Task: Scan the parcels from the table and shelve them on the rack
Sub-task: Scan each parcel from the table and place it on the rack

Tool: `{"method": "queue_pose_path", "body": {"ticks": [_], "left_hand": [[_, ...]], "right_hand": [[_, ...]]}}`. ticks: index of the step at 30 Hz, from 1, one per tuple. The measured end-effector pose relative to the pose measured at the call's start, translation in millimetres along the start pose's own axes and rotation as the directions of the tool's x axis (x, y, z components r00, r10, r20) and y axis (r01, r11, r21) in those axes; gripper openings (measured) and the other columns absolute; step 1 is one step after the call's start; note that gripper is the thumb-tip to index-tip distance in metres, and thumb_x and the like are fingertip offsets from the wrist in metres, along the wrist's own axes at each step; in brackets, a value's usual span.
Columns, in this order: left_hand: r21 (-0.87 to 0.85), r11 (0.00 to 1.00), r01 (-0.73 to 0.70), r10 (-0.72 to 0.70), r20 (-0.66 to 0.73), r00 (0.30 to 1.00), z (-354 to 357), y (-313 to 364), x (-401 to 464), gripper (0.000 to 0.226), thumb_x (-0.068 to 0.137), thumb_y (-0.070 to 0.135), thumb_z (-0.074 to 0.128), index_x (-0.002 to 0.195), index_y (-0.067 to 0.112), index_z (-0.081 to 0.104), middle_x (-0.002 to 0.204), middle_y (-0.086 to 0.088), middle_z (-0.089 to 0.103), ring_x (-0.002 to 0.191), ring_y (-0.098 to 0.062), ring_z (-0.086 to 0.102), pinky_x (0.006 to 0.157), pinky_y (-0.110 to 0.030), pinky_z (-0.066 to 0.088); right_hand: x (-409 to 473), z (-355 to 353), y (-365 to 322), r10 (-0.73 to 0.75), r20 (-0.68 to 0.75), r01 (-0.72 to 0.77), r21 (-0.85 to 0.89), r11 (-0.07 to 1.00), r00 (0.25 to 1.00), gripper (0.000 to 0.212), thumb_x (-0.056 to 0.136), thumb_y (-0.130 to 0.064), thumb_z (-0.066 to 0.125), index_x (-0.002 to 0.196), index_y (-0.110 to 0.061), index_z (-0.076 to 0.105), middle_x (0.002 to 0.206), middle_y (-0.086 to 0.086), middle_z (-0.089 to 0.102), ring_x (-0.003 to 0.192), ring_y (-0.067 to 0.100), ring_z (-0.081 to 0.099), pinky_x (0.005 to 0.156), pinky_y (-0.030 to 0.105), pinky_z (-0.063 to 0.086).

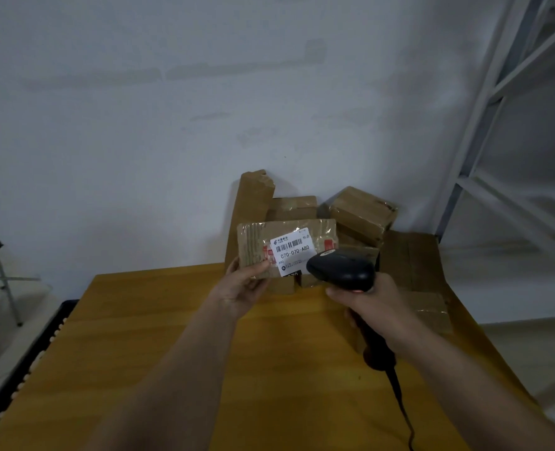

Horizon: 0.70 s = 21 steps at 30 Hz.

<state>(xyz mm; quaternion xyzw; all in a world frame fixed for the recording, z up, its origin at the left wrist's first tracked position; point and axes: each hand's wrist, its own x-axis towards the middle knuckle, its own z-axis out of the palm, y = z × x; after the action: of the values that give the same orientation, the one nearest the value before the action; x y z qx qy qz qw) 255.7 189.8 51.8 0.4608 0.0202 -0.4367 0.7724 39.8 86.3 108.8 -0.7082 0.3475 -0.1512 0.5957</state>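
L hand (243,289) pinches parcel (285,247) at its lower-left edge, frame centre; R hand (372,304) grips scanner (342,270) just beside label (290,252); table (172,353) bare lower left.

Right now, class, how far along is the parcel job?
Nothing looks shelved: the visible rack levels are bare. In hand: the left hand holds a parcel, the right hand aims the scanner at its label. Left: the pile on the table.

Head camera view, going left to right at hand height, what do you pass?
Left hand → held parcel with its white label → black scanner → right hand → flat parcel at the table's right edge → white rack.
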Motion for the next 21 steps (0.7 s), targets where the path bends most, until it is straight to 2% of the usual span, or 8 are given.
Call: {"method": "queue_pose_path", "body": {"ticks": [4,8,11,16,21], "left_hand": [[-0.007,1.000,0.010,-0.010,0.016,1.000,0,-1,1,0.092,0.060,-0.006,0.078,0.142,0.016,0.041,0.122,-0.015,0.066,0.108,-0.031,0.066,0.069,-0.036,0.060],[-0.018,1.000,0.007,-0.006,0.041,0.999,0,-1,4,0.087,0.062,-0.004,0.078,0.139,0.018,0.043,0.125,-0.016,0.064,0.113,-0.032,0.063,0.081,-0.040,0.059],[-0.007,1.000,0.002,-0.002,0.053,0.999,1,0,5,0.086,0.062,-0.003,0.077,0.139,0.019,0.044,0.124,-0.015,0.065,0.114,-0.032,0.063,0.088,-0.040,0.056],[0.028,1.000,0.000,-0.002,0.048,0.999,1,0,5,0.089,0.064,-0.003,0.077,0.142,0.018,0.041,0.124,-0.015,0.065,0.112,-0.031,0.064,0.078,-0.038,0.059],[0.019,1.000,0.019,-0.019,0.025,1.000,1,4,6,0.097,0.060,-0.004,0.079,0.144,0.018,0.037,0.121,-0.015,0.067,0.106,-0.029,0.067,0.067,-0.036,0.060]], "right_hand": [[-2,-2,-4,-0.028,-0.001,0.028,-0.010,1.000,1.000,0.005,0.085,-0.016,0.071,0.086,-0.015,0.065,0.054,0.001,0.055,0.043,0.010,0.050,0.045,0.018,0.043],[-5,-5,-9,-0.047,0.018,0.047,0.013,0.999,0.999,0.012,0.085,-0.016,0.070,0.096,-0.019,0.064,0.065,0.002,0.059,0.048,0.009,0.051,0.048,0.020,0.043],[-6,-6,-10,-0.064,0.010,0.064,0.007,0.998,0.998,0.017,0.085,-0.018,0.070,0.101,-0.019,0.064,0.062,-0.004,0.057,0.047,0.004,0.052,0.049,0.018,0.042],[-7,-6,-11,-0.105,0.007,0.106,-0.032,0.994,0.994,0.033,0.085,-0.017,0.071,0.116,-0.024,0.061,0.068,-0.010,0.056,0.048,-0.003,0.053,0.049,0.013,0.040],[-7,-5,-11,-0.092,-0.022,0.092,-0.018,0.996,0.996,0.038,0.086,-0.015,0.069,0.122,-0.021,0.058,0.073,-0.007,0.054,0.059,0.004,0.052,0.045,0.009,0.041]]}}
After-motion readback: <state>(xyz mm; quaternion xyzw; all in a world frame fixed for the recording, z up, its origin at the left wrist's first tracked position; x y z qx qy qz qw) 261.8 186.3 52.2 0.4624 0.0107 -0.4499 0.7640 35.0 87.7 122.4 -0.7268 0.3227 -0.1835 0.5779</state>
